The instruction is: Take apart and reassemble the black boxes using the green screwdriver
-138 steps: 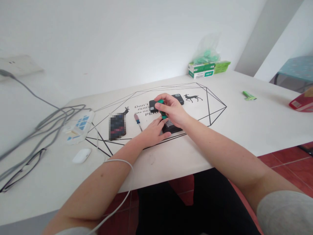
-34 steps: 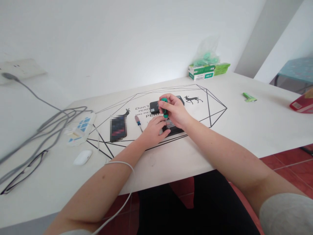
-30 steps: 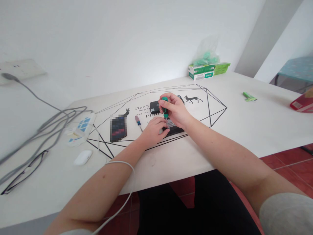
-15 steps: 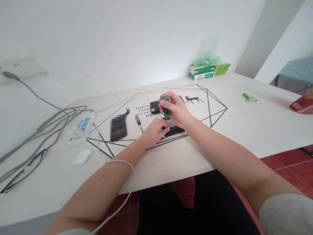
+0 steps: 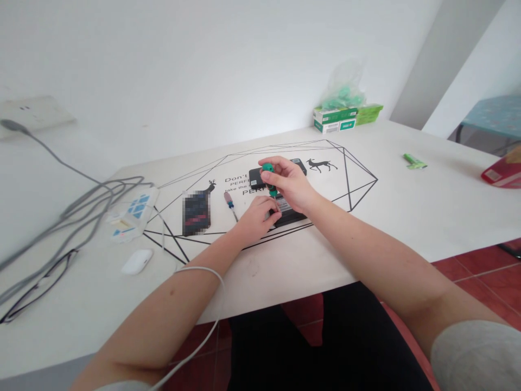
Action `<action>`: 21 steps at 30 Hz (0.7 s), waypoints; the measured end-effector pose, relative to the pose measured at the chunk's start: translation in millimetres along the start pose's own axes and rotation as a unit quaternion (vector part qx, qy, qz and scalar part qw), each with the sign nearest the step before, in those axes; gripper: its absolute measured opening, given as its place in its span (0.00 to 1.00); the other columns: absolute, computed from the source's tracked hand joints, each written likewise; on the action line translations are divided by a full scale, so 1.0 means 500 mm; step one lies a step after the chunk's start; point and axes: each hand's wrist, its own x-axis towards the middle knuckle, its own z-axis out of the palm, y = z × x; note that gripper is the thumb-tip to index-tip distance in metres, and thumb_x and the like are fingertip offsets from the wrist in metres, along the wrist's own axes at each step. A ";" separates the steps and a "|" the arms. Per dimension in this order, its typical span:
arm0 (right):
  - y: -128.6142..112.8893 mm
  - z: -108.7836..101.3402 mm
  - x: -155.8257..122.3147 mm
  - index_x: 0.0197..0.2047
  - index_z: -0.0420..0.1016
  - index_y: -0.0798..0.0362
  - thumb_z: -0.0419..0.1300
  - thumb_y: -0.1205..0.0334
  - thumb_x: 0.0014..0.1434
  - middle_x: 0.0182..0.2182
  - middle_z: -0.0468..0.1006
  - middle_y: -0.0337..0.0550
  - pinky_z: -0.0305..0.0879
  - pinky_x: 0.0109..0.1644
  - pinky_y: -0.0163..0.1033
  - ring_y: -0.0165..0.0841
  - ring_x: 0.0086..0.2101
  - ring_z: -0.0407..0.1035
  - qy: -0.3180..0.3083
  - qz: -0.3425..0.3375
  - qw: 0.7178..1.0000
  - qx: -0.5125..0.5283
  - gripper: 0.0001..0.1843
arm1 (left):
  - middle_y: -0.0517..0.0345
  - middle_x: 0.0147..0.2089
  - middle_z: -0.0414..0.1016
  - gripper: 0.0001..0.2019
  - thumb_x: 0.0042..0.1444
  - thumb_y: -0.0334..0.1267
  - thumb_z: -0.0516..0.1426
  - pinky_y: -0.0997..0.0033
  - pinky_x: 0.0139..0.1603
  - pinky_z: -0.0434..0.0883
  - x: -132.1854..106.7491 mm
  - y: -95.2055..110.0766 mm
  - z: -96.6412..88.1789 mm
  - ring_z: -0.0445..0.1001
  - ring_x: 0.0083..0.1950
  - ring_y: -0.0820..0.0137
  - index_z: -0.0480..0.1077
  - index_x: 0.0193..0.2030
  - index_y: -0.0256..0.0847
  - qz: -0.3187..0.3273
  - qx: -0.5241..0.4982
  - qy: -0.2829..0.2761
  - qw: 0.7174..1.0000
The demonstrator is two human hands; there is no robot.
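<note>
My right hand [image 5: 290, 184] grips a green-handled screwdriver [image 5: 269, 175], held upright with its tip down on a small black device [image 5: 290, 216] lying on the white table [image 5: 407, 212]. My left hand [image 5: 255, 218] rests at the device's left edge, fingers curled against it and steadying it. A second black device [image 5: 255, 176] lies just behind, partly hidden by my right hand. A red-and-blue screwdriver [image 5: 229, 202] lies on the table left of my left hand.
A phone [image 5: 196, 212] lies left of the spare screwdriver. Further left are a power strip [image 5: 131, 213] with grey cables, a white earbud case [image 5: 137, 260] and glasses [image 5: 36, 282]. Green boxes [image 5: 341, 117] stand at the back, a green lighter [image 5: 414, 160] and a red pack [image 5: 503, 171] at right.
The green screwdriver has tilted slightly, its handle end now facing me more, as my right fingers shift on it. My left hand stays at the device.
</note>
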 end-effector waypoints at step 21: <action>0.026 -0.008 0.002 0.46 0.78 0.48 0.81 0.45 0.46 0.34 0.74 0.33 0.68 0.33 0.33 0.25 0.30 0.65 0.013 0.015 0.999 0.041 0.29 | 0.51 0.48 0.77 0.03 0.65 0.33 0.57 0.50 0.63 0.70 -0.002 0.006 -0.002 0.74 0.57 0.59 0.71 0.38 0.44 0.045 0.014 0.016 0.999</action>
